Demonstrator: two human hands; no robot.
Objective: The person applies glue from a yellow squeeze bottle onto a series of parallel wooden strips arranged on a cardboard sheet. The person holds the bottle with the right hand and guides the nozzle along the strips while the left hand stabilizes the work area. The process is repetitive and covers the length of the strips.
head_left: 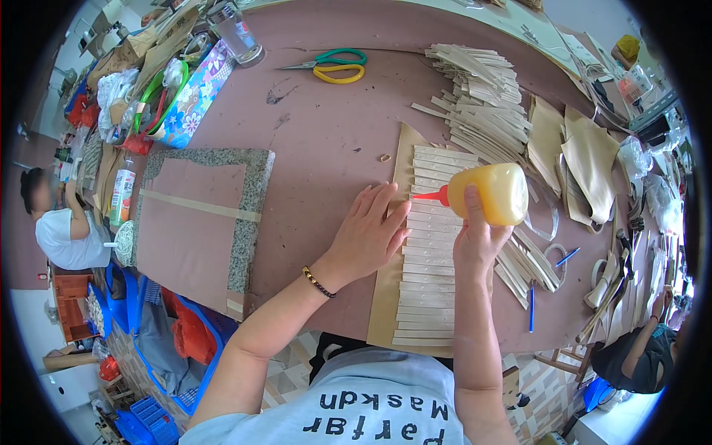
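Note:
My right hand (477,241) grips a squeeze bottle (500,189) of yellowish glue, tipped on its side. Its red nozzle points left, at the upper part of a column of beige strips (429,278). The strips lie side by side on a brown paper sheet (385,300), with small glossy spots along some of them. My left hand (373,226) rests open on the left margin of that sheet, fingers spread, the fingertips close to the nozzle. Whether the nozzle tip touches a strip, I cannot tell.
Loose beige strips (482,96) are heaped at the back right, beside brown paper pieces (589,159). Scissors (337,65) lie at the back. On the left are a stone slab (252,200), a spray bottle (122,194) and a flowered box (194,104). Two other people sit at the sides.

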